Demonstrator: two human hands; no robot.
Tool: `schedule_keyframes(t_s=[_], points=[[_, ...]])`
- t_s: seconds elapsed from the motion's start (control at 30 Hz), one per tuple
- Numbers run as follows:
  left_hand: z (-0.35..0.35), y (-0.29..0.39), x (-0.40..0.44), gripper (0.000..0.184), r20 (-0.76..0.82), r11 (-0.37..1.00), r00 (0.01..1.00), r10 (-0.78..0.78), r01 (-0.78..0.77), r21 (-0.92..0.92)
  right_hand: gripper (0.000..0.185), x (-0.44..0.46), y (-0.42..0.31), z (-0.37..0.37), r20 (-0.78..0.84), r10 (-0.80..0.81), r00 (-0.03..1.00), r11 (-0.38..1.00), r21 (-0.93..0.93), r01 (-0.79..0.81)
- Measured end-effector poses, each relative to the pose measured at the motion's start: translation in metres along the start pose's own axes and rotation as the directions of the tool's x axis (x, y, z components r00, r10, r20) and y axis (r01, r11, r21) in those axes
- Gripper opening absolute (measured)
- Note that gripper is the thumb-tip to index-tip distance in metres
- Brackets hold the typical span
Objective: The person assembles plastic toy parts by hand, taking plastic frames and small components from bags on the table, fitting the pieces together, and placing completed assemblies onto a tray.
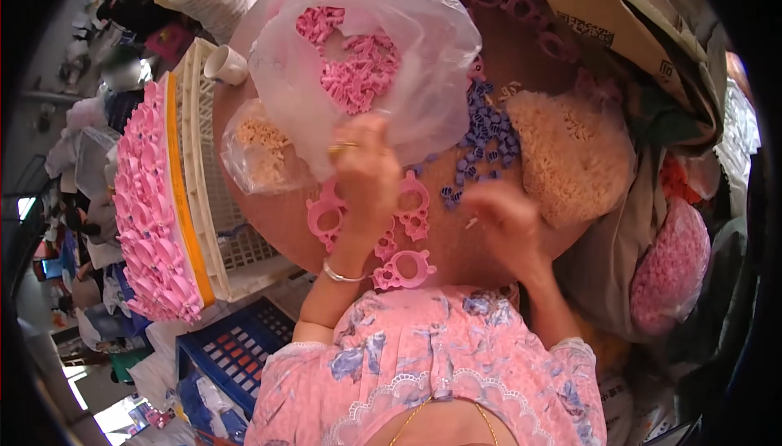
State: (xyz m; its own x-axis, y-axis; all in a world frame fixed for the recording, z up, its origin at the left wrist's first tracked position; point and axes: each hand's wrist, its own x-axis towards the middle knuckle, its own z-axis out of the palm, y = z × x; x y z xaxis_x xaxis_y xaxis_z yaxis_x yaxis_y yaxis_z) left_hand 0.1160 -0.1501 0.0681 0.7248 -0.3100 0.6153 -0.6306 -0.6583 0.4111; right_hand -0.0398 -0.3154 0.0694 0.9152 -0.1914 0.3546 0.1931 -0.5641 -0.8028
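Note:
My left hand [364, 153] is over the near edge of a clear plastic bag [436, 63] that holds small pink plastic pieces [362, 75]. Its fingers are bent and blurred, so their grip cannot be made out. Below its wrist lie several pink plastic frames with round holes, among them one frame [407, 268] near the table edge. My right hand [509, 214] is closed just beside small blue printed pieces [489, 132]. At its fingertips shows a small beige piece [471, 222], blurred.
A large bag of beige pieces [574, 161] lies at the right of the round table, a smaller beige bag [265, 149] at the left. A white cup [226, 65] stands by a cream crate [216, 226]. Pink parts [151, 210] fill a tray further left. A blue crate [236, 352] sits below.

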Motion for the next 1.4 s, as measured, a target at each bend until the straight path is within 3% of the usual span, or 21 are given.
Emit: schedule_keyframes(t_s=[0.03,0.07,0.13,0.17,0.23,0.3,0.4,0.43,0.53,0.63,0.73,0.83,0.93,0.97,1.03,1.1,1.2,1.23,1.3,1.33,1.4], points=[[-0.009,-0.005,0.014,0.025,-0.062,0.997,0.997,-0.051,0.054,0.055,0.025,0.026,-0.001,-0.014,-0.107,-0.076,0.991,0.992,-0.108,0.064],[-0.02,-0.013,0.03,0.023,-0.125,0.988,0.987,-0.101,0.114,0.106,0.024,0.05,-0.001,-0.026,-0.158,-0.034,0.987,0.989,-0.146,0.01],[-0.038,-0.036,0.073,0.015,-0.314,0.99,0.948,0.053,-0.008,0.144,0.021,0.098,0.012,-0.035,-0.178,-0.038,0.983,0.963,-0.269,-0.012],[-0.042,-0.055,0.095,0.014,-0.348,0.983,0.935,0.065,-0.001,0.181,0.02,0.123,0.023,-0.037,-0.145,-0.079,0.986,0.934,-0.356,0.022],[-0.048,-0.088,0.132,0.015,-0.393,0.968,0.916,0.081,0.021,0.249,0.028,0.162,0.074,-0.021,0.063,0.023,0.998,0.914,-0.405,0.005],[-0.049,-0.116,0.164,0.017,-0.428,0.951,0.898,0.097,0.043,0.306,0.053,0.187,0.06,-0.013,0.285,0.12,0.951,0.901,-0.434,0.017],[-0.036,-0.158,0.183,0.021,-0.382,0.931,0.923,-0.039,0.173,0.322,0.074,0.193,0.11,0.029,0.09,0.159,0.983,0.872,-0.48,-0.097],[-0.029,-0.168,0.181,0.023,-0.322,0.912,0.941,-0.104,0.219,0.348,0.08,0.203,0.153,0.044,0.142,0.155,0.978,0.916,-0.393,-0.088],[-0.003,-0.192,0.166,0.024,-0.19,0.923,0.978,-0.088,0.152,0.354,0.068,0.203,0.127,0.034,0.119,0.112,0.987,0.85,-0.526,-0.033],[0.004,-0.181,0.146,0.025,-0.136,0.916,0.984,-0.112,0.155,0.369,0.052,0.223,0.113,0.005,0.392,0.475,0.788,0.88,-0.216,-0.423],[0.0,-0.163,0.127,0.027,-0.112,0.919,0.99,-0.08,0.117,0.376,0.034,0.218,0.135,-0.018,0.249,0.456,0.855,0.848,0.169,-0.502],[-0.008,-0.164,0.114,0.027,-0.088,0.942,0.996,-0.024,0.052,0.332,0.025,0.2,0.102,-0.033,0.093,0.454,0.886,0.761,0.476,-0.44],[-0.023,-0.151,0.109,0.023,-0.091,0.959,0.995,-0.032,0.056,0.279,0.025,0.175,0.07,-0.024,-0.137,0.222,0.965,0.968,0.148,-0.201],[-0.026,-0.145,0.108,0.022,-0.095,0.962,0.994,-0.049,0.073,0.264,0.027,0.158,0.047,-0.015,-0.148,0.19,0.971,0.977,-0.069,-0.202],[-0.023,-0.145,0.102,0.026,-0.18,0.918,0.982,0.059,0.018,0.395,0.03,0.131,0.061,0.018,-0.156,-0.359,0.92,0.901,-0.315,0.298],[-0.023,-0.135,0.098,0.03,-0.261,0.909,0.949,0.178,-0.057,0.413,0.034,0.098,0.032,0.039,-0.143,-0.353,0.925,0.906,-0.298,0.3],[-0.039,-0.08,0.072,0.032,-0.327,0.926,0.887,0.326,-0.231,0.297,0.034,0.06,0.002,0.041,-0.128,0.083,0.988,0.996,-0.021,-0.086],[-0.047,-0.063,0.056,0.032,-0.302,0.914,0.877,0.374,-0.293,0.282,0.034,0.048,-0.005,0.035,-0.06,0.316,0.947,0.919,0.265,-0.29],[-0.065,-0.041,0.016,0.031,-0.204,0.877,0.861,0.467,-0.421,0.232,0.033,0.024,-0.017,0.019,0.245,0.643,0.726,0.418,0.682,-0.6],[-0.073,-0.034,-0.005,0.029,-0.131,0.857,0.852,0.506,-0.48,0.188,0.035,0.01,-0.019,0.013,0.325,0.654,0.683,0.265,0.747,-0.609],[-0.081,-0.02,-0.04,0.034,-0.059,0.82,0.831,0.554,-0.556,-0.137,0.038,-0.019,-0.02,0.005,0.491,0.643,0.588,-0.072,0.803,-0.591]])
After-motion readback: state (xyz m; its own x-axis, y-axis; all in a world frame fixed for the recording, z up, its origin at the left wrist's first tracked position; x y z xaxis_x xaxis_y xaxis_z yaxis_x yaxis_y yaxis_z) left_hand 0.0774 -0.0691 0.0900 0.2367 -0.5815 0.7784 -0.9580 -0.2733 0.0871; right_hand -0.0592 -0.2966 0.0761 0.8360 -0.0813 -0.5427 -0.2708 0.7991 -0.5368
